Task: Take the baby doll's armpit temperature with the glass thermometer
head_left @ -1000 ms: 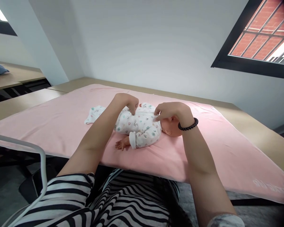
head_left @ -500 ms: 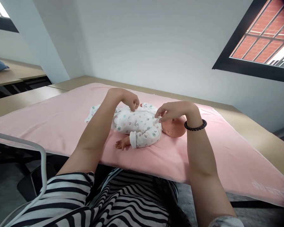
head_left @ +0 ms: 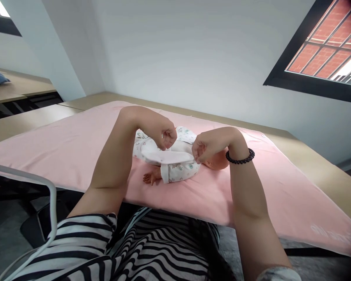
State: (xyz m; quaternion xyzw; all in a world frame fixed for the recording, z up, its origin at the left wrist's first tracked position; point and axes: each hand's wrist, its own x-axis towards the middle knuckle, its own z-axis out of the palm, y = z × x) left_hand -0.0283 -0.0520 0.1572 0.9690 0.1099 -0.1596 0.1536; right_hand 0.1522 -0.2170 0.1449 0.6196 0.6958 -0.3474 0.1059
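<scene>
On the cloth, a doll's patterned white suit gapes, left fingers and right fingers clamping its plain flap.

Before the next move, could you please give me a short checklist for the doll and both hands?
1. Doll supported: ok, lying on the pink cloth.
2. Garment closed in front: not ok; its front panel is turned back toward the person, white inside showing.
3. Hands at the panel: ok; the left hand and right hand both have fingers curled in on it.
4. Doll's near hand outside its cuff: ok, fully visible.
5. Doll's face unobstructed: cannot tell; the right hand hides most of it.
6. Black bracelet clear of the doll's head: cannot tell; they meet in this view.
</scene>
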